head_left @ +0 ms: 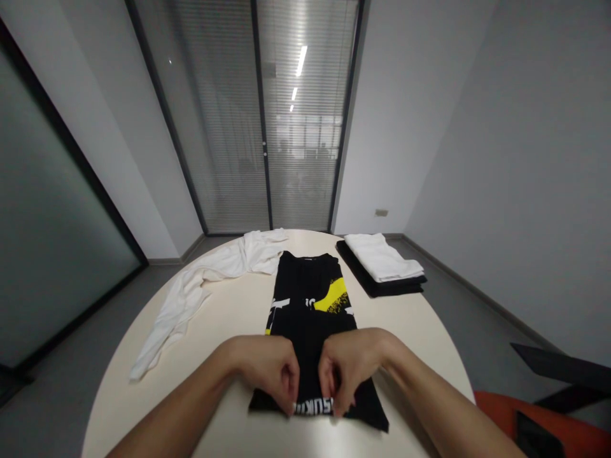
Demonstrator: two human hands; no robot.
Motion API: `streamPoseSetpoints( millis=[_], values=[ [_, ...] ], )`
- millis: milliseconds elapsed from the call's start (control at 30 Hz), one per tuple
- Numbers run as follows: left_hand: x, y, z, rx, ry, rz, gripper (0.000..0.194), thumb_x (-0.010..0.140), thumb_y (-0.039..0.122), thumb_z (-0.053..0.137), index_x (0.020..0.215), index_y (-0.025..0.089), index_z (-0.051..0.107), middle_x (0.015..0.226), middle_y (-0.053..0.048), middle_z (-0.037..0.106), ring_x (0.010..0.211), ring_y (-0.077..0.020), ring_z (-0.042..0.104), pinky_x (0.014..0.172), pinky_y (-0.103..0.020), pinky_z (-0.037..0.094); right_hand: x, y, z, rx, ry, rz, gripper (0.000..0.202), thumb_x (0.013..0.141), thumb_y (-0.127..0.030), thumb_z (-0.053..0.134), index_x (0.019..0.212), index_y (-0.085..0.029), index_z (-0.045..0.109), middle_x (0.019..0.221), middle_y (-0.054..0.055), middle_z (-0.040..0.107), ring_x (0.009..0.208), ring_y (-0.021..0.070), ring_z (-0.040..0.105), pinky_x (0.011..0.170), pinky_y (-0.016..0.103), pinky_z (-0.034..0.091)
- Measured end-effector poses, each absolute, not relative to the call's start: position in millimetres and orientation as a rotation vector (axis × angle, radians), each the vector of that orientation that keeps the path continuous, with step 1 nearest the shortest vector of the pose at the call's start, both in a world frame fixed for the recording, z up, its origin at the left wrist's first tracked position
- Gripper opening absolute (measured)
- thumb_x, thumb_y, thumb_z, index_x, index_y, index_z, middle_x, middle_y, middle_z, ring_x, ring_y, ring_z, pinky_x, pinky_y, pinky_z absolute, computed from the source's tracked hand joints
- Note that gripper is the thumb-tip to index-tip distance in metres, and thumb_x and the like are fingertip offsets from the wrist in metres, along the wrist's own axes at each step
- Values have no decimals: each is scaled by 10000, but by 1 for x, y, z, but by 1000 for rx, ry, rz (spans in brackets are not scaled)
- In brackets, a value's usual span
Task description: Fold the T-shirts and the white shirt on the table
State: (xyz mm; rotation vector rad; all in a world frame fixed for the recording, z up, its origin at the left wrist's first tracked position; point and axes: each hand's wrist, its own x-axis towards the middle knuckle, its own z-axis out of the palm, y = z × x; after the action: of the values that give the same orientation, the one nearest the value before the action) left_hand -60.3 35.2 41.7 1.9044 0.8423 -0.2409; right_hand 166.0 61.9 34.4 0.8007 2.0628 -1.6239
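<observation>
A black T-shirt [305, 324] with yellow and white print lies in a long, narrow folded shape down the middle of the table, its collar at the far end. Both hands are at its near edge, where white lettering shows. My left hand [274, 369] pinches that edge left of the lettering, fingers curled in. To the right of it, my right hand [351, 366] pinches the same edge with thumb and fingers closed. The near corners of the shirt spread out on either side beneath my wrists.
A crumpled white garment [205, 273] stretches along the table's left side. At the back right is a stack of folded clothes, a white one [382, 257] on top of black ones [377, 291]. An orange chair [501, 413] stands beyond the round table's [229, 312] right edge.
</observation>
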Motion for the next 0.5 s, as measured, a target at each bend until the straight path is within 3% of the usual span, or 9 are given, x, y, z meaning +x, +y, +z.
streamPoseSetpoints(
  millis=[100, 233, 367, 500],
  values=[
    [-59, 36, 39, 1769, 745, -315, 139, 689, 355, 780, 753, 231, 768, 699, 12, 720, 637, -144, 634, 552, -204, 447, 155, 53, 39, 713, 1936, -1662, 486, 455, -544, 904, 759, -205, 735, 699, -43, 682, 607, 103, 635, 622, 182, 492],
    [-61, 49, 33, 1894, 955, 49, 281, 802, 357, 678, 1042, 218, 728, 844, -22, 736, 684, -162, 649, 603, -237, 477, 168, 66, 45, 812, 2079, -1715, 461, 588, -581, 840, 768, -172, 729, 695, -25, 660, 584, 95, 600, 568, 189, 471],
    [-70, 64, 27, 2287, 1335, 557, 313, 850, 303, 628, 1152, 239, 680, 1101, -56, 708, 946, -210, 644, 836, -298, 478, 199, 94, 40, 1127, 2431, -1682, 414, 667, -530, 813, 787, -151, 700, 647, -40, 590, 575, 86, 525, 548, 203, 415],
    [-81, 70, 19, 2322, 1442, 481, 353, 824, 371, 675, 1150, 236, 675, 1053, -63, 706, 972, -245, 640, 834, -314, 466, 221, 113, 30, 1367, 2625, -1442, 394, 711, -479, 789, 928, -156, 725, 679, -35, 579, 624, 99, 514, 586, 218, 384]
  ],
)
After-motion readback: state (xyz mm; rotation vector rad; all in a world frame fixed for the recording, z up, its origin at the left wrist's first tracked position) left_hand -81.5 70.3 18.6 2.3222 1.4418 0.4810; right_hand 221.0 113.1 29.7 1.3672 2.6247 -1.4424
